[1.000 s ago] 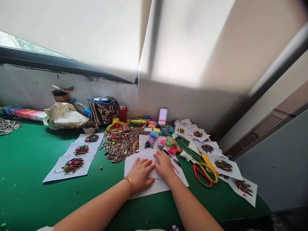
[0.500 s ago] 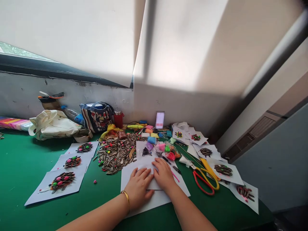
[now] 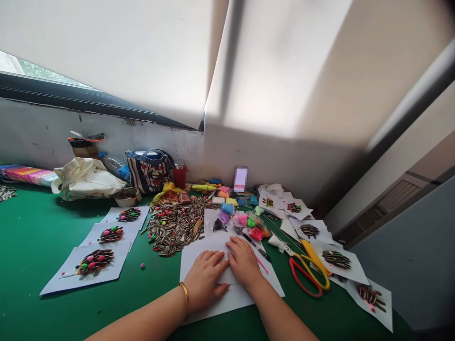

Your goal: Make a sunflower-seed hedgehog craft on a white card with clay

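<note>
Counter (image 3: 106, 305) gives you most room on the left. Paper (image 3: 234, 303) is in front of you; seed pile (image 3: 177, 227) sits right by its far-left corner. Your left hand (image 3: 206, 277) and right hand (image 3: 245, 263) lie flat on it, side by side, palms down. Scissors (image 3: 292, 253) just off its right edge, handles toward you. Pink ball (image 3: 142, 265) left of paper.

Left hand (image 3: 206, 278), right hand (image 3: 245, 261) and forearms (image 3: 145, 314) bare; slim, shiny gold-coloured bangle (image 3: 186, 297) round left wrist (image 3: 177, 303).
</note>
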Motion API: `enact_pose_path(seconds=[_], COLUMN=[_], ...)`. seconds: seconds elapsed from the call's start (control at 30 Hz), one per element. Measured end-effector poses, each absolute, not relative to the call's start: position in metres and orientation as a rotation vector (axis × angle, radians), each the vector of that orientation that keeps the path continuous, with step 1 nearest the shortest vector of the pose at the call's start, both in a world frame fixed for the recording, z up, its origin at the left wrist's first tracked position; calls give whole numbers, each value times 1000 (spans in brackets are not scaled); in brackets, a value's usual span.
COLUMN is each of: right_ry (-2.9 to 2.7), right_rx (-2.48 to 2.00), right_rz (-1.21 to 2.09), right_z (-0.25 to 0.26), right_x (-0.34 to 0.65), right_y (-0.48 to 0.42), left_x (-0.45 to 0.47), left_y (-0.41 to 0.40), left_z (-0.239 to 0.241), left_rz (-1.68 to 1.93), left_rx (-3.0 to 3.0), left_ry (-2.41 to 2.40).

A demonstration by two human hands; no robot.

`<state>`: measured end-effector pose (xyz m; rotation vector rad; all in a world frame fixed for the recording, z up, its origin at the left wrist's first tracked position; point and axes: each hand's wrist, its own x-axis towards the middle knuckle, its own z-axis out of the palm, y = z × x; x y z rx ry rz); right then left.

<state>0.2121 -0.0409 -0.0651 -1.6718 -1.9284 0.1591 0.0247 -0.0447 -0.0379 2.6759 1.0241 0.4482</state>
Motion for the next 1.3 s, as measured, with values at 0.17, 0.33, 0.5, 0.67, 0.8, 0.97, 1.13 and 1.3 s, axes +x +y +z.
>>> enact_pose_path(seconds=[0.17, 0.33, 0.5, 0.67, 0.8, 0.97, 1.13, 1.3], right_ry=[-1927, -1939, -1983, -2026, -2040, -1934, -1946, -1952], right_rx=[-1675, -1672, -1629, -1592, -1631, -1896, -2049, -2049], right_rz=[125, 84, -66, -174, -224, -330, -360, -358], right_z=[-63, -62, -68, -71, -62, -48, -51, -58], right_x=[211, 209, 205, 201, 210, 248, 277, 281], right_y=[-41, -42, -40, -42, -52, -66, -69, -63], left_x=[20, 13, 11, 12, 13, 11, 7, -2], left_y=[-40, -35, -33, -33, -34, -34, -30, -21], left_z=[-33, -32, -31, -31, -30, -27, -25, -21], left_rz=[451, 390, 197, 194, 170, 160, 236, 262], left_rx=[2670, 2685, 2653, 2640, 2646, 2637, 2627, 2569], left_ry=[1015, 1046, 1076, 1096, 1106, 1095, 1078, 1006])
